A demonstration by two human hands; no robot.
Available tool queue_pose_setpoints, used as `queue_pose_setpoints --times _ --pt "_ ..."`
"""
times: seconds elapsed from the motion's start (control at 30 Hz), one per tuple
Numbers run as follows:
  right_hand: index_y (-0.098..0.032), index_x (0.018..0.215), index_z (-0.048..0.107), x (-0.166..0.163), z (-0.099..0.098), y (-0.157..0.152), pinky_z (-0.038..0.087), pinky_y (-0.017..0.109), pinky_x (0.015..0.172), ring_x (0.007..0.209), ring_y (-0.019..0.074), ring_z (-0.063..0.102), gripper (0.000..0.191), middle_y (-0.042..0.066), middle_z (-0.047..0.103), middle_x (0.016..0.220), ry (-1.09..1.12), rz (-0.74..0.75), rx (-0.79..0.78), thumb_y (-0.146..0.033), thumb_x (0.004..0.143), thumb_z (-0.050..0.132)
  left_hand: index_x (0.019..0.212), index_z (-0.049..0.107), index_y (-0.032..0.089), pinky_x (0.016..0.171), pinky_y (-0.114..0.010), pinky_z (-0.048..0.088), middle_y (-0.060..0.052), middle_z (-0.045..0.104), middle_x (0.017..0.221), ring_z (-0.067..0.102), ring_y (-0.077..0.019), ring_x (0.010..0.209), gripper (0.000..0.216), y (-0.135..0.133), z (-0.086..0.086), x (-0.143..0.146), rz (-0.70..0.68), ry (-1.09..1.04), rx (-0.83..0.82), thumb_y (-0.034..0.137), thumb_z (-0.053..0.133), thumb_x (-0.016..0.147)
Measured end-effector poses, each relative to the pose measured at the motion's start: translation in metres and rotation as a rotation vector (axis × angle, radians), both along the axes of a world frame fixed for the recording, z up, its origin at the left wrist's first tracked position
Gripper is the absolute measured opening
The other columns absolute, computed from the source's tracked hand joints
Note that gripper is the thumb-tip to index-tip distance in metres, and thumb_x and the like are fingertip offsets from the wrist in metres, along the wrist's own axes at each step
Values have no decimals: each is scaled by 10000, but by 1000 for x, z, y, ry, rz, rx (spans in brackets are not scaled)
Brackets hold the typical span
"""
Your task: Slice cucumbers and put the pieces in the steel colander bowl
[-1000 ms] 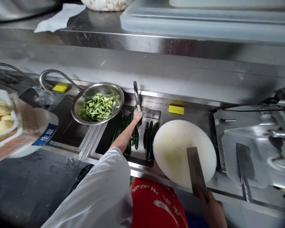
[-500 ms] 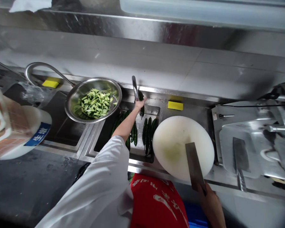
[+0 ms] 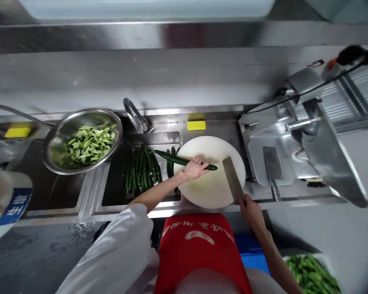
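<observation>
My left hand (image 3: 194,169) holds a long green cucumber (image 3: 171,157) and lays it across the round white cutting board (image 3: 213,188). The cucumber's left end hangs over the sink (image 3: 116,179), where several more cucumbers (image 3: 142,167) lie. My right hand (image 3: 250,209) grips the handle of a cleaver (image 3: 232,179), whose blade rests on the board's right side. A steel bowl (image 3: 58,161) of sliced cucumber (image 3: 88,143) sits on the sink's left rim.
A tap (image 3: 135,116) curves over the sink. Yellow sponges (image 3: 196,124) lie on the back ledge. A steel slicing machine (image 3: 297,139) with a second cleaver (image 3: 271,167) stands right of the board. A crate of green vegetables (image 3: 313,273) is at lower right.
My left hand has lifted a cucumber out of the sink by the tap and brought it right onto the cutting board. The view has swung to the right.
</observation>
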State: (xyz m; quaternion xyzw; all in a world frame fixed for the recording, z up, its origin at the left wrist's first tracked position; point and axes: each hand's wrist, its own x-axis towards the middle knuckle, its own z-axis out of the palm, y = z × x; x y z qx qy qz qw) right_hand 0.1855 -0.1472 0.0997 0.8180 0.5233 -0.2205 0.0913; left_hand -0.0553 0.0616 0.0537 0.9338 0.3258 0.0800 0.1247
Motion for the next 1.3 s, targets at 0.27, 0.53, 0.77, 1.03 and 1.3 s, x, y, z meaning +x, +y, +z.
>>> queue_pose_setpoints --times 0.27,0.53,0.77,1.03,1.3 --pt "-182 1090 521 49 -4 -16 242 272 587 702 197 653 255 82 706 802 16 78 -75 -343 1019 336 1096 651 223 955 -427 337 -93 571 1130 467 -244 1060 342 -80 -47 88 68 -166 -81 479 466 963" --pt "-183 1104 490 66 8 -50 291 254 546 664 212 685 246 77 698 727 14 254 -135 -317 1016 303 1035 690 282 938 -440 292 -70 620 1036 481 -231 1002 199 -112 -62 86 176 -147 32 323 513 954" --pt "-182 1100 497 54 33 -85 309 245 540 669 189 691 200 72 711 800 70 354 -183 -146 937 387 1093 675 334 929 -465 286 -67 634 1069 499 -244 1005 209 -114 -74 86 146 -136 113 312 557 922" --pt "-129 1169 488 36 15 -62 368 263 595 779 242 711 272 109 716 809 74 349 -274 -100 933 355 1059 678 318 932 -457 293 -58 638 1062 498 -231 987 183 -114 -69 83 136 -156 119 307 559 921" --pt "-169 1059 527 73 28 -51 290 261 526 623 226 671 308 74 675 673 -14 153 -144 -348 1020 279 1179 624 261 959 -506 323 -105 555 1232 456 -306 1106 328 -122 -39 114 261 -61 -71 444 528 924"
